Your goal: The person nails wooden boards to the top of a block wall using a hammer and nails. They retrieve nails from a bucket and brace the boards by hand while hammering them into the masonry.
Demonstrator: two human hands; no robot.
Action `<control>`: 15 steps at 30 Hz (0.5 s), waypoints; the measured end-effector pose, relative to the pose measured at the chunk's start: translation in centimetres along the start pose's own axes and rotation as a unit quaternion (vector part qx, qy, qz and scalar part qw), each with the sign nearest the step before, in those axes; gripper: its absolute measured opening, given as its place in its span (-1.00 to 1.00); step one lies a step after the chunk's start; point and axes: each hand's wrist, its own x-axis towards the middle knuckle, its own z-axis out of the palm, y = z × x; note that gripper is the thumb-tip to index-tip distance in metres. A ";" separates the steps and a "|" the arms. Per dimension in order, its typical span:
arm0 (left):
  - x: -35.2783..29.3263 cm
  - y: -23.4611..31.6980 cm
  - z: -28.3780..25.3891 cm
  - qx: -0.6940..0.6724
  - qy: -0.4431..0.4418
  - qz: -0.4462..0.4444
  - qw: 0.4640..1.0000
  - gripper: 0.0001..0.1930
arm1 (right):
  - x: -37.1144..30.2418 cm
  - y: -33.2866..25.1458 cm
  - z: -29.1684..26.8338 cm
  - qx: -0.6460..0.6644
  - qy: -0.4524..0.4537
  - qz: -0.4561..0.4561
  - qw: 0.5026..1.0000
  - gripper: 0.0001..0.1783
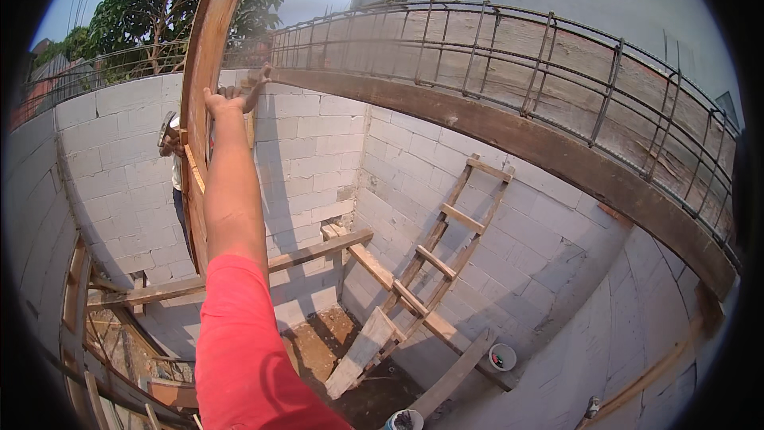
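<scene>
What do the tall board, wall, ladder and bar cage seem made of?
Tall board: wood, perhaps stained; streaky reddish-brown surface.
Wall: probably lightweight concrete, unpainted; pale blocks with joints.
Ladder: likely rough timber; uneven brown rungs.
Bar cage: probably bare steel; thin, dark, crossed bars.

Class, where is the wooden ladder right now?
In the head view, right of centre, the wooden ladder leans against the pale block wall, below the rebar cage.

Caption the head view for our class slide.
An outstretched hand beside an upright timber, with a wooden ladder leaning against a block wall.
</scene>
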 end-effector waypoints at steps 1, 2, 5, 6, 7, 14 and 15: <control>-0.3 -3.1 -1.8 -0.003 0.078 0.000 0.997 -0.44 | -1.0 -4.2 -3.2 -0.011 -0.012 0.030 0.999 -0.54; -1.2 -5.3 -4.4 -0.008 0.091 -0.022 0.996 -0.43 | -1.4 2.0 -0.9 0.050 0.018 0.030 0.998 -0.73; 2.5 -1.8 -5.2 0.025 -0.001 -0.010 1.000 -0.46 | -1.5 4.9 3.9 0.166 0.113 -0.067 0.977 -0.93; 2.8 -1.7 -5.8 0.031 -0.001 -0.017 0.999 -0.47 | -1.5 2.9 3.0 0.161 0.069 -0.029 0.984 -0.92; 3.0 -2.3 -6.8 0.037 0.005 -0.035 0.999 -0.47 | -1.4 3.3 3.2 0.143 0.081 -0.011 0.986 -0.91; 1.0 -3.4 -14.6 0.082 0.048 -0.104 0.990 -0.50 | -1.8 -0.8 4.1 0.182 0.059 0.035 0.981 -0.81; 0.0 -4.3 -16.0 0.084 0.059 -0.120 0.987 -0.51 | -2.4 -0.7 4.1 0.184 0.072 0.032 0.980 -0.80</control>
